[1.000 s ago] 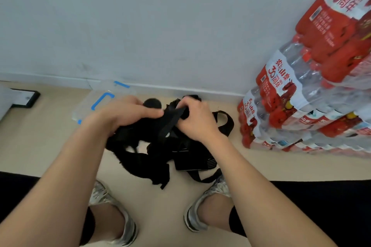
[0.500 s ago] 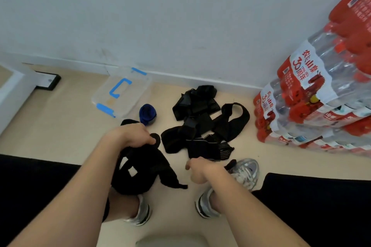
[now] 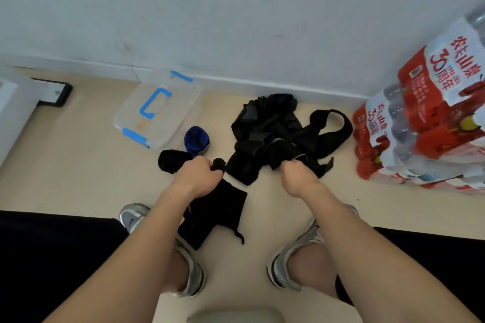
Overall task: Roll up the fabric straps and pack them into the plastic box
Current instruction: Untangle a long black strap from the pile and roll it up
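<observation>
Right now left hand (image 3: 195,177) grips a black strap (image 3: 210,212) hanging below the fist; right hand (image 3: 296,176) clutches the strap pile (image 3: 275,134) edge. Roll tight and keep tension. Plastic box (image 3: 157,110) sits beyond the left grip, past the blue roll (image 3: 196,139) and black roll (image 3: 172,161). Bottle packs (image 3: 420,126) crowd the space right of the right grip.

One clear plastic box (image 3: 157,110); by its near right corner, one blue rolled strap (image 3: 196,139) and one black roll (image 3: 172,161); farther right, one heap of black straps (image 3: 275,139), number unclear; nearer than the box, one hanging black strap (image 3: 212,212); two shoes, left shoe (image 3: 132,216) and right shoe (image 3: 283,267).
</observation>
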Action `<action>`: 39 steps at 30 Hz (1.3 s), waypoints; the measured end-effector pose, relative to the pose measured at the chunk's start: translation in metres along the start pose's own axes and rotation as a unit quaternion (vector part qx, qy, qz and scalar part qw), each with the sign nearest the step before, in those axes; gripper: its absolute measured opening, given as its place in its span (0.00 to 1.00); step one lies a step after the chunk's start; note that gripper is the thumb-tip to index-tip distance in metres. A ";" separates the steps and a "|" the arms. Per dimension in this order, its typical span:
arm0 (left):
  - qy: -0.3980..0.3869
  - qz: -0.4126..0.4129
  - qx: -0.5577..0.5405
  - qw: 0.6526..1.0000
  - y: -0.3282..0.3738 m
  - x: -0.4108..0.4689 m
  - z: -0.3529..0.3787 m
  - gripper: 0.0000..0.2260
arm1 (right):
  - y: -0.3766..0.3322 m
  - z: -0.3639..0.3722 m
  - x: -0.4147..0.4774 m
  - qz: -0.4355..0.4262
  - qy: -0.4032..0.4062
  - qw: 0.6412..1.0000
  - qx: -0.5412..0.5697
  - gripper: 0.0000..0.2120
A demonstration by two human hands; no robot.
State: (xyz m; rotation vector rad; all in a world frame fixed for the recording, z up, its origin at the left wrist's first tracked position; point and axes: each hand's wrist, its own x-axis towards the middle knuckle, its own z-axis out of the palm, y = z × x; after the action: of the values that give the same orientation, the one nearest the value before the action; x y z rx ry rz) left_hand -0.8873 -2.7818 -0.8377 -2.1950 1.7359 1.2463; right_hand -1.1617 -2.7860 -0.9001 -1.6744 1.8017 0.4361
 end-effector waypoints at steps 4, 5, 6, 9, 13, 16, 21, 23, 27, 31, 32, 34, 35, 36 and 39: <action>-0.076 0.034 -0.014 0.996 0.021 0.002 -0.014 0.11 | -0.039 -0.021 -0.008 0.013 0.094 0.989 0.114 0.05; -0.090 0.044 -0.018 0.995 0.027 0.000 -0.017 0.12 | -0.051 -0.025 -0.011 0.001 0.124 0.979 0.163 0.08; -0.098 0.056 -0.025 0.993 0.034 -0.003 -0.019 0.13 | -0.063 -0.030 -0.016 -0.017 0.149 0.967 0.205 0.10; -0.095 0.095 -0.055 0.989 0.053 -0.014 -0.029 0.13 | -0.092 -0.048 -0.032 -0.086 0.139 0.935 0.314 0.14; -0.022 0.100 -0.101 0.990 0.069 -0.037 -0.059 0.13 | -0.109 -0.077 -0.059 -0.168 0.049 0.863 0.474 0.19; 0.046 0.069 -0.123 0.989 0.071 -0.054 -0.083 0.11 | -0.104 -0.087 -0.078 -0.212 0.077 0.883 0.411 0.18; 0.112 0.030 -0.228 0.967 0.065 -0.091 -0.114 0.11 | -0.095 -0.095 -0.114 -0.255 0.073 0.919 0.291 0.24; 0.077 0.040 -0.282 0.955 0.067 -0.109 -0.121 0.20 | -0.102 -0.100 -0.127 -0.273 0.073 0.891 0.356 0.21; -0.015 0.099 -0.394 0.914 0.086 -0.145 -0.125 0.20 | -0.119 -0.112 -0.145 -0.265 0.087 0.821 0.499 0.20; -0.064 0.150 -0.413 0.896 0.093 -0.163 -0.130 0.25 | -0.122 -0.135 -0.161 -0.265 0.057 0.800 0.535 0.18; -0.054 0.171 -0.389 0.904 0.092 -0.164 -0.132 0.25 | -0.121 -0.141 -0.163 -0.262 0.046 0.801 0.536 0.18; -0.018 0.214 -0.322 0.922 0.089 -0.164 -0.134 0.19 | -0.119 -0.150 -0.167 -0.229 0.044 0.810 0.538 0.17; 0.009 0.239 -0.289 0.927 0.089 -0.164 -0.134 0.13 | -0.118 -0.154 -0.168 -0.208 0.050 0.813 0.541 0.18; 0.039 0.259 -0.262 0.929 0.088 -0.164 -0.135 0.06 | -0.117 -0.157 -0.169 -0.185 0.055 0.814 0.547 0.19; 0.117 0.302 -0.210 0.922 0.093 -0.167 -0.134 0.14 | -0.114 -0.161 -0.168 -0.142 0.103 0.812 0.556 0.21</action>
State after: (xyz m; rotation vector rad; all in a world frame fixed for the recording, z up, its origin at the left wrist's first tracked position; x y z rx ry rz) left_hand -0.8983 -2.7533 -0.6061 -2.1489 2.5943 1.6650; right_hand -1.0881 -2.7736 -0.6522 -1.0711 1.3885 -0.8384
